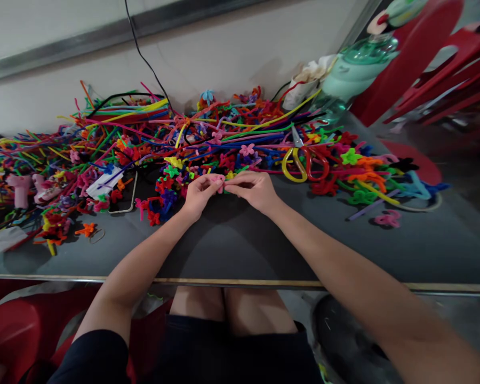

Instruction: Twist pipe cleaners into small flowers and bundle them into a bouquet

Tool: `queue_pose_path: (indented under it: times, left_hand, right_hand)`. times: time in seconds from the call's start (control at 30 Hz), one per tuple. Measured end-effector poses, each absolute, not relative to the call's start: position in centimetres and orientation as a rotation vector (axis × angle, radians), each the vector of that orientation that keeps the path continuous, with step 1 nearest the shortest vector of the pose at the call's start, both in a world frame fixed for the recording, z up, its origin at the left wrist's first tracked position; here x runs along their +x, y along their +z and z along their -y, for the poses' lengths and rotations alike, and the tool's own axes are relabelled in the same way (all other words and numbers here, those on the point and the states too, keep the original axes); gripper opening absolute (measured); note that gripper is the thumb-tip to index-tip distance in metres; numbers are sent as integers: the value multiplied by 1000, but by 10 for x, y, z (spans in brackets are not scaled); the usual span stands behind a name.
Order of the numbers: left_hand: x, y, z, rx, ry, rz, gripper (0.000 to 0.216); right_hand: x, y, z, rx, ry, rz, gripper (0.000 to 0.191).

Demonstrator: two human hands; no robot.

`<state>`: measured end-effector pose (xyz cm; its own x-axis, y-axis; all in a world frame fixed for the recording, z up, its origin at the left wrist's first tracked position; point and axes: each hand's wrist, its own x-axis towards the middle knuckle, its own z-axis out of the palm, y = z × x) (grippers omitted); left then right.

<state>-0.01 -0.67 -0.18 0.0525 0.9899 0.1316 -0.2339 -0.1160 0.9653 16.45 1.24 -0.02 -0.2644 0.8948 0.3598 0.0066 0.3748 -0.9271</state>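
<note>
My left hand (199,197) pinches a pink pipe-cleaner flower (218,182) between thumb and fingers, a little above the front of the pile. Close by on its right, my right hand (256,191) is closed in a pinch, its fingertips almost meeting the flower. A speck of green shows at those fingertips, but what they grip is too small to make out. Right behind both hands lie many pipe-cleaner flowers and stems, among them a yellow flower (175,161) and a light pink flower (247,150).
A heap of coloured pipe cleaners (116,133) runs along the wall. Scissors (304,160) with yellow and orange handles lie on it, right of my hands. A green bottle (346,74) and a white cup (298,93) stand at back right. Red chairs (408,58) are beyond the table (240,245).
</note>
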Motion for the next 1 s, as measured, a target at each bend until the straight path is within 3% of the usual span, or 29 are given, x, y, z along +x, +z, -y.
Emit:
queue_pose_path:
  times: [0.13,0.37,0.77,1.0]
  left_hand:
    - [-1,-3,5,1156,1362,-956,32]
    - [-3,-5,6,1297,1249,-981,36]
    - [-6,-2,10,1464,1128,-924,38]
    - [-6,-1,11,1506,1121,-990,36]
  right_hand:
    - [167,3,-11,-837,942,1704,15]
    - [171,0,-19,-837,1099,1563,25]
    - [172,0,-20,-667,1085,1676,13]
    - [172,10,-10,-780,942,1725,16]
